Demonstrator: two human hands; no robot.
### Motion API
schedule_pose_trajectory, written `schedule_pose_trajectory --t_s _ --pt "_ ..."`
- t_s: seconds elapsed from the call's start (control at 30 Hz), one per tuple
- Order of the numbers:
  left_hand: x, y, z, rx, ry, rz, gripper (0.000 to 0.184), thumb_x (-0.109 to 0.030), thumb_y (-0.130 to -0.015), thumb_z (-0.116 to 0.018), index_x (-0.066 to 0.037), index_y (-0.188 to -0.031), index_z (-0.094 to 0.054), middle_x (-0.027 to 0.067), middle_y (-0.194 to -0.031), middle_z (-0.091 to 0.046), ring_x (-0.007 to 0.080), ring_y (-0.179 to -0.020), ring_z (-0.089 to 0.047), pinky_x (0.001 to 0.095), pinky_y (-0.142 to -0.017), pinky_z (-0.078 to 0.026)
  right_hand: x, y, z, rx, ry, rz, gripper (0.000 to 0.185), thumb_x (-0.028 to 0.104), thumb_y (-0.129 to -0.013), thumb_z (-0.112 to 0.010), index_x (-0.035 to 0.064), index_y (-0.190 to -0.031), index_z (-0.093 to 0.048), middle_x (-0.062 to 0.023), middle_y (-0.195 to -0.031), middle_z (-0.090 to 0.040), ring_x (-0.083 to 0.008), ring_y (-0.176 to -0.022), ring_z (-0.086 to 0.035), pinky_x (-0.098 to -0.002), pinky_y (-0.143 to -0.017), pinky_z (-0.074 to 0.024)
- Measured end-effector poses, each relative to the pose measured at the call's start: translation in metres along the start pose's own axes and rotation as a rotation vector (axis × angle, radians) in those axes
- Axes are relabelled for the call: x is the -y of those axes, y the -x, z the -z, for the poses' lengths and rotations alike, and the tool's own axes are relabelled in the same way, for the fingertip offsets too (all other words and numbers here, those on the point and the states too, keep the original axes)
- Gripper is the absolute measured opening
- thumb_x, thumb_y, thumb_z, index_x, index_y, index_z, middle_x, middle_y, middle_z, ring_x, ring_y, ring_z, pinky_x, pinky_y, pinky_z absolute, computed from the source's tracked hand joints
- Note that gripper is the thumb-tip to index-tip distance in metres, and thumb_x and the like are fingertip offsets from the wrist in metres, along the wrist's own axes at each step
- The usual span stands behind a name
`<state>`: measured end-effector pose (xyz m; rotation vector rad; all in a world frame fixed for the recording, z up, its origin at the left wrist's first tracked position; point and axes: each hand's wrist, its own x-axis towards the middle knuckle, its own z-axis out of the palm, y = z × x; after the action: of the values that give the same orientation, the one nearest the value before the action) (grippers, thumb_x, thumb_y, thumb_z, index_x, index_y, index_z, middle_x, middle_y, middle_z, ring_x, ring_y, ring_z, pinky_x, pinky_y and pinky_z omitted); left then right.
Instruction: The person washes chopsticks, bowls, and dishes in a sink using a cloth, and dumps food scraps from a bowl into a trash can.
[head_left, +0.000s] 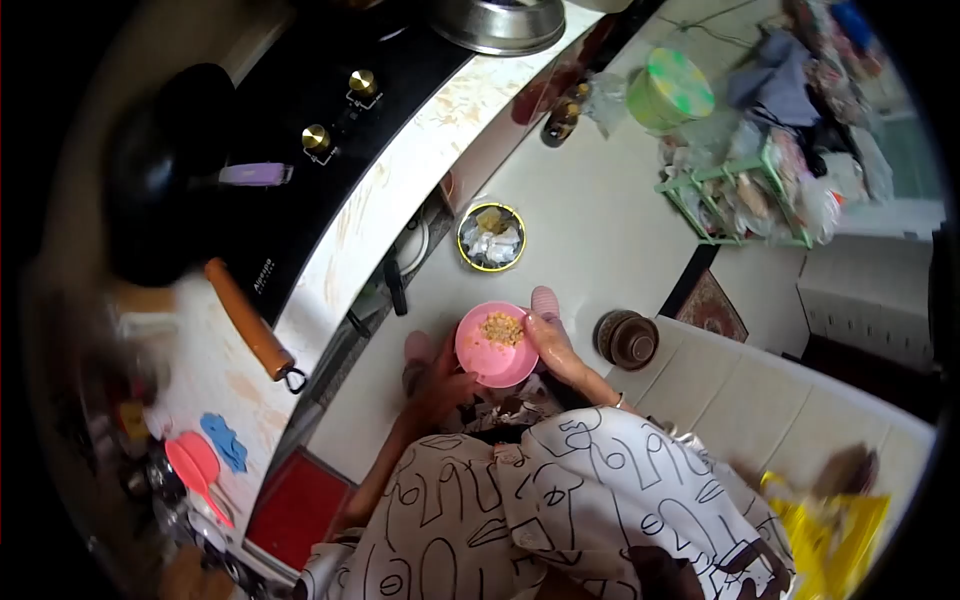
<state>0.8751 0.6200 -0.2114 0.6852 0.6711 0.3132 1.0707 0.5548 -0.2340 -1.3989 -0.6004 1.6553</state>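
A pink bowl (492,364) is held low over the floor, between my knees and feet. Small yellowish pieces (502,328), perhaps beans or kernels, lie heaped toward its far side; their exact kind is too small to tell. At the bowl's near left edge, my left hand (440,390) grips the side, fingers partly hidden under it. My right hand (553,350) is closed on the right rim, with the thumb near the heap. Just beyond the bowl stands a round bin (461,240) with a yellow rim, holding crumpled plastic.
Along the left runs a counter (345,225) with a black stove (300,200) and a wok (150,190). A brown handle (248,320) juts over it. Brown pots (628,340) stand right of my hand. A green rack (740,190), bucket (655,95) and bottle (560,125) are farther off.
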Motion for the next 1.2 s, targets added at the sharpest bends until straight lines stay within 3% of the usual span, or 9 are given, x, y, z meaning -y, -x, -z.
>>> schedule_pose_trajectory --t_s 0.3,0.5,0.63,0.77,0.8,0.9,1.03,1.1,1.2 --pt "0.023 -0.017 -0.1 -0.446 0.452 -0.031 0.061 -0.014 -0.078 -0.051 -0.009 -0.131 -0.02 0.009 -0.128 -0.033 0.0241 -0.116 -0.037 0.0354 -0.087 -0.04 0.022 -0.022 0.075 0.32 0.406 -0.095 0.044 0.034 -0.093 -0.025 -0.0003 -0.115 -0.041 -0.0104 -0.108 -0.05 -0.0166 -0.103 -0.043 -0.0264 -0.09 -0.0321" --pt "0.053 -0.008 -0.096 -0.599 0.18 -0.306 0.058 -0.007 -0.078 -0.051 -0.009 -0.129 -0.025 0.0069 -0.123 -0.038 0.0194 -0.111 -0.041 0.0309 -0.086 -0.042 0.018 -0.037 0.064 0.441 0.289 -0.219 0.048 0.037 -0.092 -0.025 -0.0005 -0.118 -0.04 -0.0092 -0.112 -0.049 -0.0148 -0.103 -0.042 -0.0258 -0.091 -0.0321" --pt "0.078 -0.006 -0.098 -0.533 0.781 -0.334 0.059 -0.006 -0.079 -0.051 -0.01 -0.13 -0.024 0.0069 -0.119 -0.042 0.0174 -0.105 -0.046 0.0316 -0.084 -0.044 0.01 -0.043 0.071 0.472 0.384 -0.277 0.049 0.038 -0.092 -0.024 -0.0005 -0.119 -0.04 -0.0087 -0.113 -0.048 -0.0151 -0.103 -0.043 -0.0247 -0.091 -0.0317" --pt "0.099 -0.016 -0.109 -0.614 0.804 -0.411 0.054 -0.005 -0.08 -0.047 -0.009 -0.129 -0.025 0.009 -0.121 -0.042 0.0216 -0.108 -0.046 0.0348 -0.086 -0.042 0.029 -0.059 0.079 0.497 0.425 -0.471 0.052 0.041 -0.092 -0.024 0.0007 -0.119 -0.04 -0.0083 -0.111 -0.048 -0.0151 -0.102 -0.045 -0.0244 -0.088 -0.0347" --pt "0.125 -0.024 -0.108 -0.782 0.264 -0.47 0.051 -0.004 -0.079 -0.049 -0.009 -0.126 -0.03 0.0072 -0.115 -0.045 0.0187 -0.1 -0.049 0.0333 -0.079 -0.046 0.04 -0.064 0.076 0.526 0.462 -0.478 0.052 0.041 -0.092 -0.024 0.0007 -0.119 -0.04 -0.0083 -0.111 -0.048 -0.0151 -0.102 -0.045 -0.0244 -0.088 -0.0347" --pt "0.114 -0.022 -0.124 -1.025 -0.009 -0.552 0.039 -0.002 -0.08 -0.048 -0.005 -0.118 -0.04 0.0057 -0.111 -0.047 0.0151 -0.089 -0.055 0.0321 -0.069 -0.05 0.06 -0.081 0.066 0.727 0.591 -0.437 0.046 0.037 -0.091 -0.031 0.0012 -0.119 -0.041 -0.0073 -0.106 -0.051 -0.0139 -0.096 -0.048 -0.0257 -0.083 -0.0395" --pt "0.13 -0.05 -0.133 -1.124 0.491 -0.644 0.045 -0.005 -0.079 -0.049 -0.01 -0.122 -0.037 0.0046 -0.106 -0.051 0.0146 -0.088 -0.054 0.0314 -0.068 -0.05 0.042 -0.171 0.126 0.951 1.295 -0.209 0.044 0.018 -0.076 -0.057 0.0031 -0.114 -0.042 -0.0142 -0.086 -0.058 -0.025 -0.078 -0.058 -0.0335 -0.071 -0.0458" --pt "0.15 -0.059 -0.112 -1.09 1.006 -0.604 0.05 -0.005 -0.078 -0.051 -0.012 -0.125 -0.034 0.0034 -0.103 -0.052 0.0144 -0.088 -0.054 0.0302 -0.069 -0.05 0.027 -0.209 0.123 1.084 1.712 0.268 0.04 0.021 -0.077 -0.06 0.0045 -0.111 -0.046 -0.0126 -0.083 -0.058 -0.0236 -0.071 -0.058 -0.0317 -0.064 -0.0471" --pt "0.13 -0.075 -0.132 -1.285 1.047 -0.703 0.053 -0.006 -0.076 -0.05 -0.013 -0.126 -0.034 0.0016 -0.108 -0.05 0.0135 -0.09 -0.053 0.0293 -0.07 -0.049 0.053 -0.236 0.11 1.219 1.875 0.296 0.043 0.014 -0.073 -0.059 0.0049 -0.113 -0.043 -0.0173 -0.096 -0.05 -0.0284 -0.086 -0.056 -0.0361 -0.071 -0.0466"
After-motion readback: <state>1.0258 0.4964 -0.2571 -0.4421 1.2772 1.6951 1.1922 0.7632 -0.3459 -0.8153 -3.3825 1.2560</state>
